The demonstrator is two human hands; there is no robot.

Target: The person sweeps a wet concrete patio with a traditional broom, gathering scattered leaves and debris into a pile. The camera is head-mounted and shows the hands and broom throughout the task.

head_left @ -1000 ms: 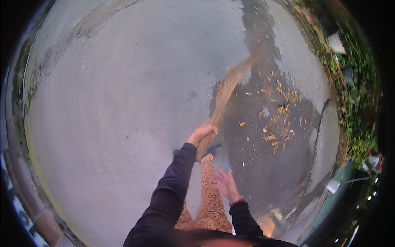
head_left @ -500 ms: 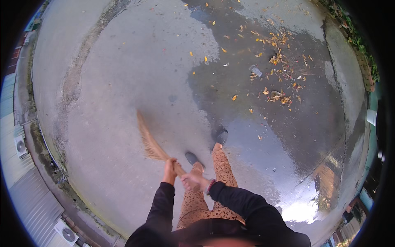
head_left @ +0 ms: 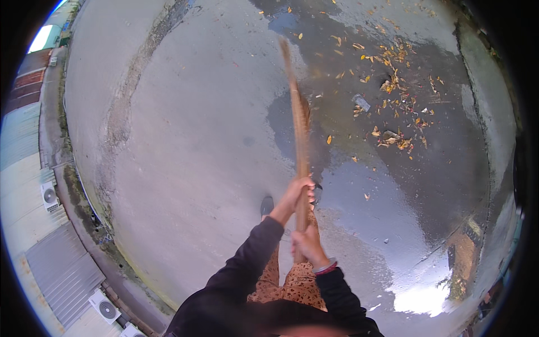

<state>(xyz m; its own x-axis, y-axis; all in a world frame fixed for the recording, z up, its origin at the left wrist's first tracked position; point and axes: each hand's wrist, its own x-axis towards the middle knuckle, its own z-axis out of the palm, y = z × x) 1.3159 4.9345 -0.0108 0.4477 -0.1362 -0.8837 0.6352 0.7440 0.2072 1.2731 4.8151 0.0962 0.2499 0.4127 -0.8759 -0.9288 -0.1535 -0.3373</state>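
A long straw-coloured broom (head_left: pixel 300 132) stretches away from me over the pavement, its bristles smeared by motion. My left hand (head_left: pixel 298 194) wraps round its handle at the upper grip. Closer to my body, my right hand (head_left: pixel 306 241) is closed on the lower part of the same handle, a red band at its wrist. The broom's far end lies over the border of dry and wet ground. Fallen yellow leaves (head_left: pixel 396 84) are scattered to the right of the bristles, apart from them. Whether the tip touches the ground I cannot tell.
Dark wet pavement (head_left: pixel 426 151) spreads on the right, with a bright puddle (head_left: pixel 421 297) near me. A clear plastic scrap (head_left: pixel 361 103) lies by the leaves. My dark shoes (head_left: pixel 266 205) stand below. Metal roofs (head_left: pixel 62 269) and air-conditioner units (head_left: pixel 105 306) line the left.
The broom has swung from the left to straight ahead and slightly right. Both hands have moved right with it, the left one farther forward, both still gripping the handle.
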